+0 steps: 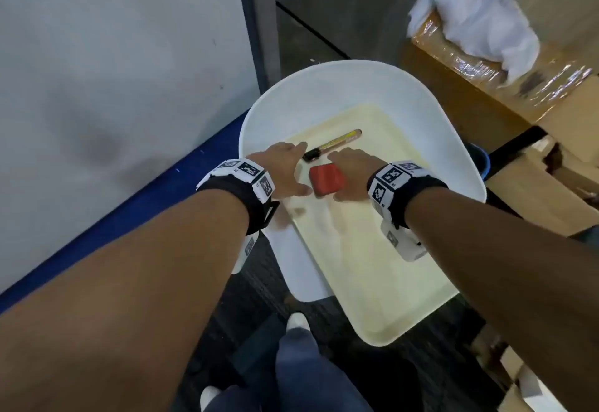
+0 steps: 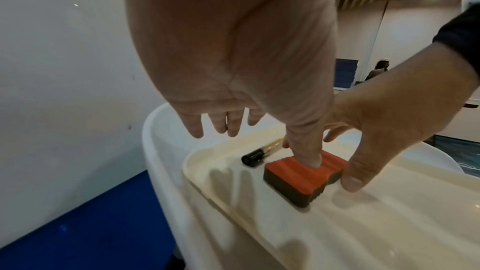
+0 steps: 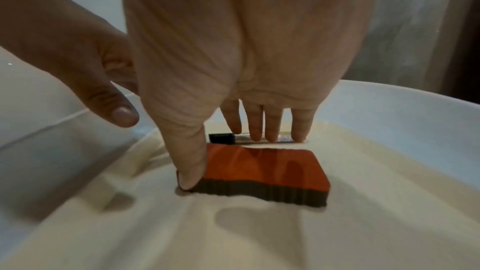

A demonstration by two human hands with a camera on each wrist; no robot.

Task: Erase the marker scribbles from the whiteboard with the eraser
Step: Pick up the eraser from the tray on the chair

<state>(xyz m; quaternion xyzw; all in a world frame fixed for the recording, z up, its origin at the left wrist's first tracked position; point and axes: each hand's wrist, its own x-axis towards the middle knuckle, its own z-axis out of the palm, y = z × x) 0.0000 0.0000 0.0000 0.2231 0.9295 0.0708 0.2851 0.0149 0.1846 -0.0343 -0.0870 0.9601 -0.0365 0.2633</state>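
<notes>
Both of your hands are down over the cream tray (image 1: 372, 265), one on each side of the eraser (image 1: 326, 180). The eraser lies flat, red back up and dark felt down, toward the tray's far end, with the marker (image 1: 332, 145) just beyond it, black cap pointing to your left. Your left hand (image 1: 285, 168) is spread, fingers straight; its thumb (image 2: 307, 151) presses on the eraser's ridged red top. Your right hand (image 1: 351, 170) is spread too, thumb (image 3: 191, 174) touching the eraser's near corner, fingertips (image 3: 270, 133) reaching down by the marker (whether they touch it, I cannot tell). Neither hand has a hold on the eraser.

The tray sits on a white seat-like shell (image 1: 324, 87) and overhangs its near edge toward you. The tray's long near stretch is bare, so there is open room on that side; its raised left rim runs close beside your left thumb. A grey-white panel with a blue lower border (image 1: 113, 87) stands hard to your left, smudged with faint grey marks. Wrapped cardboard boxes (image 1: 502, 71) crowd the right, with white cloth (image 1: 479, 19) on top.

Your right palm hides the eraser's right edge in the head view, and the marker's label is too blurred to read.
</notes>
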